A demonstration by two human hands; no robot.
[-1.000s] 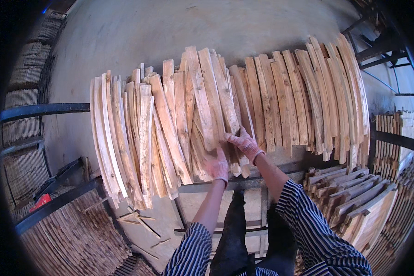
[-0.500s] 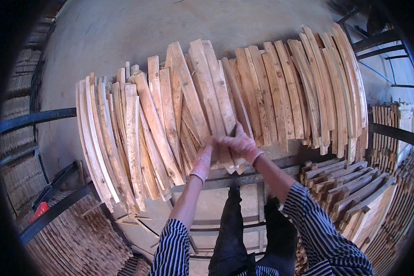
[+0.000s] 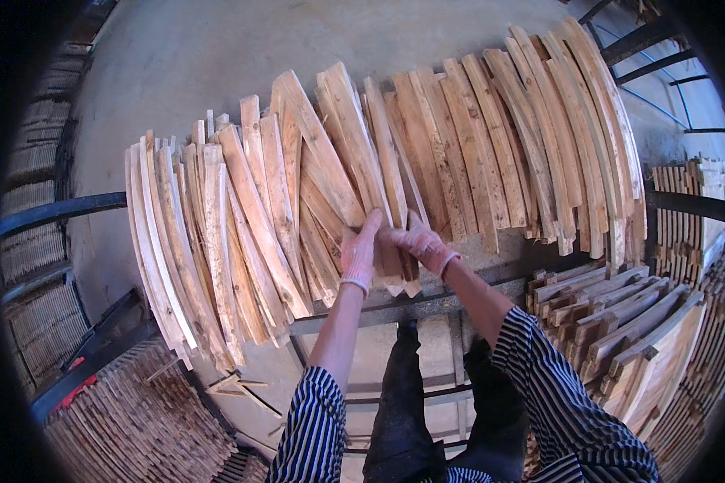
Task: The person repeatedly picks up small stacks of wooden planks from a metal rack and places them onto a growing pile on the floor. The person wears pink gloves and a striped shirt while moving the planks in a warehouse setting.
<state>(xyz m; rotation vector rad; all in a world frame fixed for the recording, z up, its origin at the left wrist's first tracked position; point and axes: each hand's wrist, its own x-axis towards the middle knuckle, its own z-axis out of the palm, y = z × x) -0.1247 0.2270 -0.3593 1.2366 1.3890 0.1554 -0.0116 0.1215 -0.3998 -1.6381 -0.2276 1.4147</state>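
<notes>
A long row of rough wooden boards (image 3: 475, 153) lies side by side in front of me, their near ends pointing toward me. My left hand (image 3: 359, 251), in a pale pinkish work glove, is closed at the near end of a wooden board (image 3: 350, 137) in the middle of the row. Close beside it, my right hand (image 3: 421, 244), gloved alike, is closed on the near end of a neighbouring wooden board (image 3: 388, 149). To the left, several boards lean at a slant, one crossing over others. My palms and some fingers are hidden.
Dark metal bars (image 3: 64, 213) run beneath the row and out to the left. A shorter wood stack (image 3: 612, 326) stands at the near right. More stacked wood (image 3: 137, 410) fills the lower left, with loose sticks (image 3: 238, 386) on the floor beside it.
My hands have drawn apart slightly, and the left has turned more upright. The middle boards have spread apart, one now standing separately between its neighbours. The view has shifted a little.
</notes>
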